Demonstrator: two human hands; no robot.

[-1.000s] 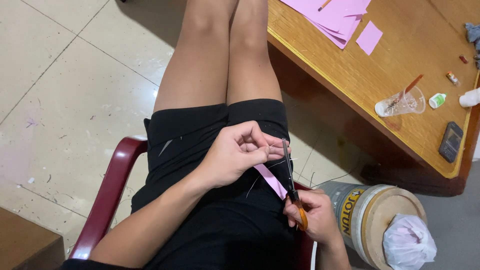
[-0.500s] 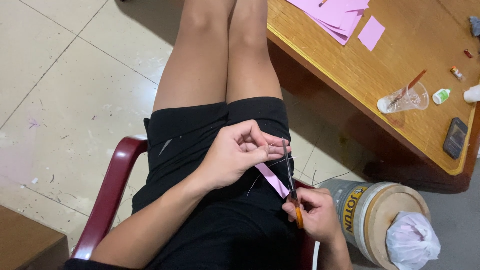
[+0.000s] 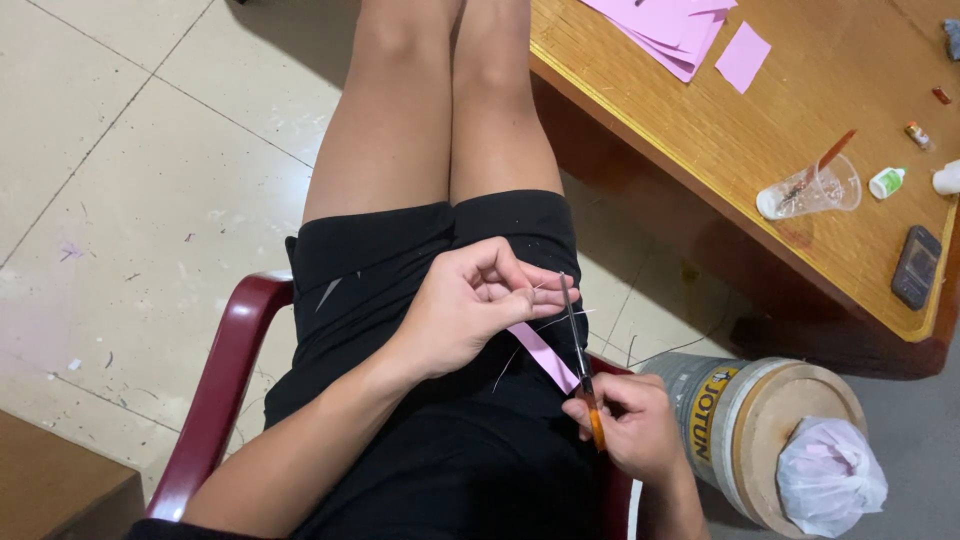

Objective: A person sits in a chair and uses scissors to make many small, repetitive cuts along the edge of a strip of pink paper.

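Observation:
My left hand (image 3: 470, 310) pinches the upper end of a narrow pink paper strip (image 3: 545, 357) over my lap, with thin pale slivers sticking out by the fingertips. My right hand (image 3: 628, 425) grips orange-handled scissors (image 3: 580, 355). Their blades point up across the strip, right beside my left fingertips. I sit in a dark red plastic chair (image 3: 225, 380), legs stretched out.
A wooden table (image 3: 760, 140) stands to the right with pink paper sheets (image 3: 670, 30), a tipped clear plastic cup (image 3: 810, 190) holding a brush, a small glue bottle (image 3: 886, 182) and a dark phone (image 3: 916, 267). A paint bucket (image 3: 745, 425) topped by a white bag sits by my right hand.
The view has shifted slightly. My right hand and the scissors have edged a little up and left along the strip; my left hand keeps its pinch.

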